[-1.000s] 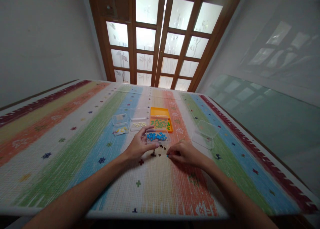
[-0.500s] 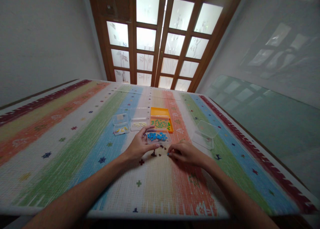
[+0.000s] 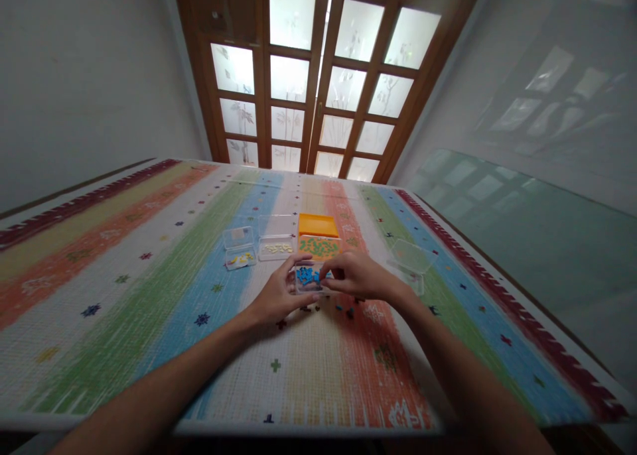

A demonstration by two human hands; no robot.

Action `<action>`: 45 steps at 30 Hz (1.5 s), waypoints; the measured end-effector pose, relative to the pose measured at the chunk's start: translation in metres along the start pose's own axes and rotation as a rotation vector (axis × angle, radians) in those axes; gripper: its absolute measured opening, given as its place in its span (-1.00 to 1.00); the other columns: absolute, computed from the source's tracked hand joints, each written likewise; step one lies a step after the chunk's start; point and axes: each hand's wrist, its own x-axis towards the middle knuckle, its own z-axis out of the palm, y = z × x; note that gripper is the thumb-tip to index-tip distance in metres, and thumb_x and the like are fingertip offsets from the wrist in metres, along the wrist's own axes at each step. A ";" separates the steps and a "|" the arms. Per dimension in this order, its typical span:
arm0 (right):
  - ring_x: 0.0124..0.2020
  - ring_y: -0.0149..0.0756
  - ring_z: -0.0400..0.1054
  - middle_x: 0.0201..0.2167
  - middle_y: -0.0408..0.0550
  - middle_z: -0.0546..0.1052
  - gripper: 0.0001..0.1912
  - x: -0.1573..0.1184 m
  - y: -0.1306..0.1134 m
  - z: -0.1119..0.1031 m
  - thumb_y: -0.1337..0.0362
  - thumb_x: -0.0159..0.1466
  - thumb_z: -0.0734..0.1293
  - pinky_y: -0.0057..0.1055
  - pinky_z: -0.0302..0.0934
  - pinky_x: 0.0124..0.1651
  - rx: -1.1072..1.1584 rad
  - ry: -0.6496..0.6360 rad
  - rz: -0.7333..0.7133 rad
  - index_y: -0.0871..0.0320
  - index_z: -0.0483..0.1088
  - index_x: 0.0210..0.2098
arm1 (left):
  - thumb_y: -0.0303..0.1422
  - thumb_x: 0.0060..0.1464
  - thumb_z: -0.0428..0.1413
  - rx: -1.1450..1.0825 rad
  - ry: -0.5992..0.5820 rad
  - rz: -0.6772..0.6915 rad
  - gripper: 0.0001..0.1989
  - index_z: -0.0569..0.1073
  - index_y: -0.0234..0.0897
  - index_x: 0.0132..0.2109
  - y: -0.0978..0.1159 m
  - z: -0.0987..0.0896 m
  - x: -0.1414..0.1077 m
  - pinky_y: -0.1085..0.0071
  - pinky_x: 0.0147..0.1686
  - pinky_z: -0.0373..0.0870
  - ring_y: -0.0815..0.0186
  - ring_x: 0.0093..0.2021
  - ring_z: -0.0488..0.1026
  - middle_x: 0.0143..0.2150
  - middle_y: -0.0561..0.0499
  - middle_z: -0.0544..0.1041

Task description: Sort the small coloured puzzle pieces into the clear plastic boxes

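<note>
My left hand is closed around the left side of a small clear plastic box, thumb along its near edge. Small blue pieces lie heaped inside. Over the box's right half, my right hand dips its pinched fingertips among the blue pieces; whatever is between them is hidden. On the cloth just below the right hand lie a small blue piece and a dark piece. More small dark bits are scattered in front of the box, partly covered by my hands.
Behind the box stand an orange tray with green pieces before it, a clear box of cream pieces and a clear box of yellow pieces. Another open clear box sits at right. A striped cloth covers the table.
My right hand has moved from the cloth up and left into the box. A blue piece now lies on the cloth where its fingers were. My left hand still holds the box, now slightly lower.
</note>
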 end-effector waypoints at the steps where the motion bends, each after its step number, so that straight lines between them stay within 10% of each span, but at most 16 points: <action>1: -0.53 -0.46 0.25 -0.56 -0.15 0.51 -0.87 0.004 -0.001 0.000 0.39 0.23 0.40 -0.49 -0.01 -0.39 -0.037 -0.030 -0.007 0.16 0.63 -0.28 | -0.46 -0.18 0.43 0.006 0.000 -0.002 -0.29 0.35 -0.19 0.13 0.000 0.000 0.000 0.05 0.08 0.53 0.09 0.02 0.59 0.16 -0.16 0.43; 45: -0.48 -0.41 0.35 -0.42 -0.03 0.65 -0.73 0.007 -0.006 0.003 0.45 0.23 0.33 -0.49 0.05 -0.36 -0.098 -0.098 -0.070 0.13 0.67 -0.19 | -0.46 -0.18 0.43 -0.021 -0.010 0.005 -0.28 0.35 -0.18 0.14 -0.001 -0.002 0.002 0.09 0.04 0.53 0.14 -0.03 0.59 0.14 -0.14 0.45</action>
